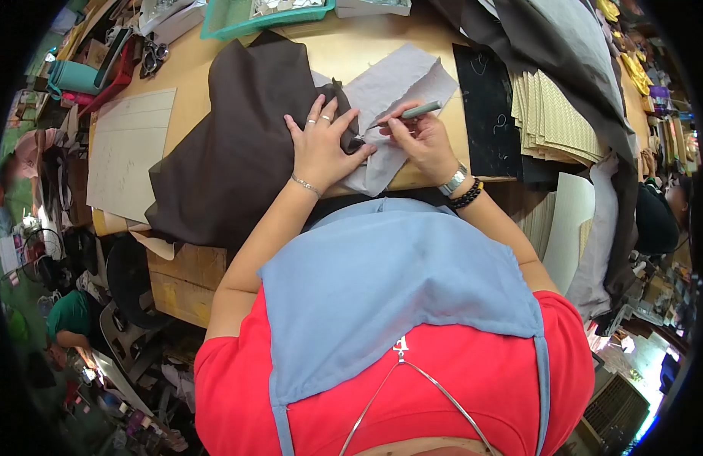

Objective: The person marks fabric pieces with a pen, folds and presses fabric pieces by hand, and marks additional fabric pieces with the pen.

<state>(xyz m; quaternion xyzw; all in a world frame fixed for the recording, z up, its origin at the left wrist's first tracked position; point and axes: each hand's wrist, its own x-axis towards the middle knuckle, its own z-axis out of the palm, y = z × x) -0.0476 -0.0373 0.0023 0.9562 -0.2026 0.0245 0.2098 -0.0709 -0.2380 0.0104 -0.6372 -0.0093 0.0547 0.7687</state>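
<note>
My left hand (325,148) lies with its fingers spread, pressing down on dark brown sheet material (252,106). Its thumb reaches to the edge where the brown sheet meets a pale grey-lilac piece (393,76), perhaps the sheet's other side. A grey-green pen (422,109) is gripped in my right hand (426,148), its thin tip pointing left toward the fold beside my left fingers. Whether the tip touches the material, I cannot tell. The pale piece is creased, and one flap folds up behind the pen.
A teal tray (268,21) with small pale pieces stands at the back of the wooden table (192,68). Pale board (131,148) lies left, near scissors (153,57). To the right are a black sheet (484,114), stacked woven-patterned sheets (557,114) and draped dark material (564,61).
</note>
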